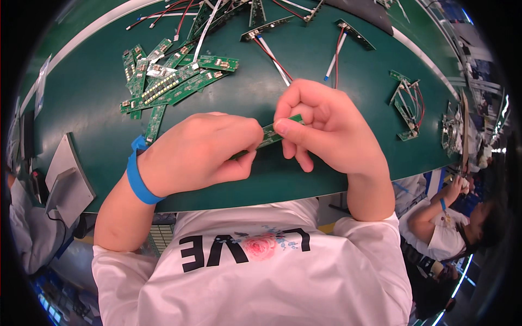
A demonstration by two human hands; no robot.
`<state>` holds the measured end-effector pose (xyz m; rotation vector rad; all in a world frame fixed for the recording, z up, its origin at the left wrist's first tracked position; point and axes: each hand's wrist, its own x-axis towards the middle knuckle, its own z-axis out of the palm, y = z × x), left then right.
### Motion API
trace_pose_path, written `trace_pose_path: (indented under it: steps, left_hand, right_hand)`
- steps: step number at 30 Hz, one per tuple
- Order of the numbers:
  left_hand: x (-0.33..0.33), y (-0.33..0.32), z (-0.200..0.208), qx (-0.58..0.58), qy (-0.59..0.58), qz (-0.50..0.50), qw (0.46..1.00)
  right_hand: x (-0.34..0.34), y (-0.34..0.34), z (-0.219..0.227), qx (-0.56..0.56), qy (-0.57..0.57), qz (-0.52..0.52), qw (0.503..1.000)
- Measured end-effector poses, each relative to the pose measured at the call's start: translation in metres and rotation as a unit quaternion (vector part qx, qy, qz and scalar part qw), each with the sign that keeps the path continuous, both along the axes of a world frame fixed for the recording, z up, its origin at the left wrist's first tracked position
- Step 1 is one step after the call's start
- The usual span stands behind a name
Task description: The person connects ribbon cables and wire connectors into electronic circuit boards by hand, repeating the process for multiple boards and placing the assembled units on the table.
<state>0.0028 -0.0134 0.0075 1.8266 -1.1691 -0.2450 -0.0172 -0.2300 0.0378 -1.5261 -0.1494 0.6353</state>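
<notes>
Between my two hands is a narrow green circuit board (pixel 270 136), held just above the green table near its front edge. My left hand (pixel 209 146), with a blue band at its wrist, is closed round the board's left end and hides that part. At the other end, my right hand (pixel 321 122) pinches the board between thumb and curled forefinger, its lower fingers loosely bent. To the left and farther off lies a heap of similar circuit boards (pixel 187 87), some with rows of pale components.
Boards with red and white cables (pixel 266 54) lie at the back, one more (pixel 353 35) farther right. Another wired pair of boards (pixel 405 106) rests on the right. A grey metal stand (pixel 68 168) is at the left edge. A co-worker (pixel 440 223) sits at right.
</notes>
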Motion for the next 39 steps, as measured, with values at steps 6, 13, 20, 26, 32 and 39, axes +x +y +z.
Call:
trace_pose_path:
  steps: [6, 13, 20, 26, 32, 39]
  left_hand:
    - [-0.002, 0.001, 0.002, 0.055, 0.018, 0.006, 0.998]
    - [-0.006, 0.000, 0.005, 0.013, 0.039, 0.061, 0.997]
    - [-0.004, 0.000, -0.004, 0.008, 0.023, 0.049, 0.999]
    - [-0.005, -0.001, 0.002, 0.051, 0.052, 0.041, 0.996]
    - [-0.006, -0.001, -0.001, 0.026, 0.039, 0.044, 0.998]
    - [-0.008, -0.001, 0.002, 0.027, 0.028, 0.047, 0.998]
  right_hand:
    - [-0.001, 0.002, 0.002, -0.027, 0.030, 0.003, 0.999]
    - [0.034, -0.073, -0.003, -0.405, -0.401, -0.162, 0.806]
    - [0.084, -0.107, -0.023, -0.583, -0.591, 0.051, 0.555]
    - [0.102, -0.121, -0.026, -0.508, -0.587, 0.117, 0.619]
    - [0.071, -0.106, -0.033, -0.441, -0.576, 0.028, 0.687]
    - [0.047, -0.074, -0.022, -0.418, -0.492, -0.031, 0.763]
